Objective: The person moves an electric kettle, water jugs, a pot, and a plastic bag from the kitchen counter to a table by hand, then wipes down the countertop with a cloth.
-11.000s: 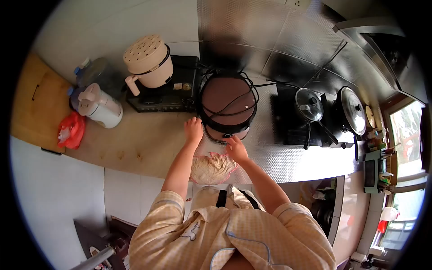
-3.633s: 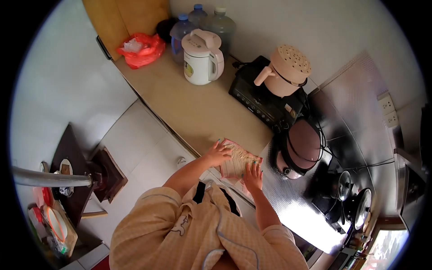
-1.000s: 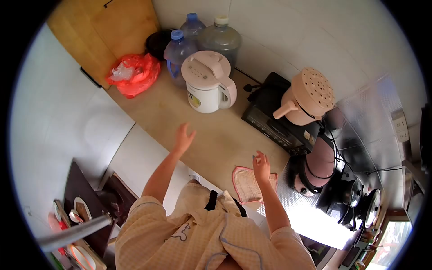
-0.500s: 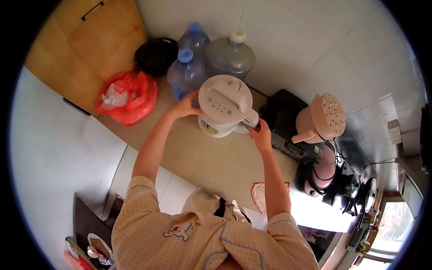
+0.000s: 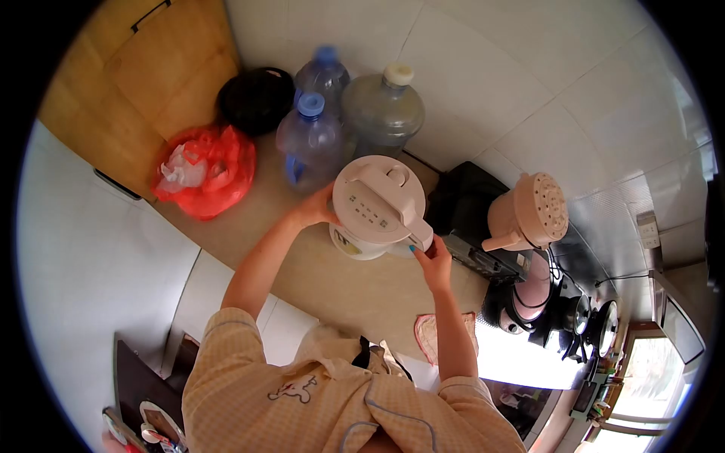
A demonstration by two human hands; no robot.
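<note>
Compared with half a second ago, the jug (image 5: 370,198) sits nearer to us and farther from the bottles (image 5: 309,142), and both our hands travel with it. Our left hand (image 5: 313,209) clamps its side, thumb to the front, while our right hand (image 5: 434,264) grips its handle (image 5: 423,232), so the jug is between the two. We cannot tell whether its base touches the counter (image 5: 317,302) or is slightly raised. As far as we can judge, the hold is complete and the jug's shift toward us is under way, but it is not yet set down and let go. Beyond our left hand stand the bottles, untouched, with the red bag (image 5: 215,170) farther off to its left. Just past our right hand is the black oven (image 5: 462,202), bearing the beige pot (image 5: 521,215); more to the right is the rice cooker (image 5: 534,291). Nearer to us than our right hand, the cloth (image 5: 427,337) lies flat, released by both hands and partly hidden behind the right forearm.
</note>
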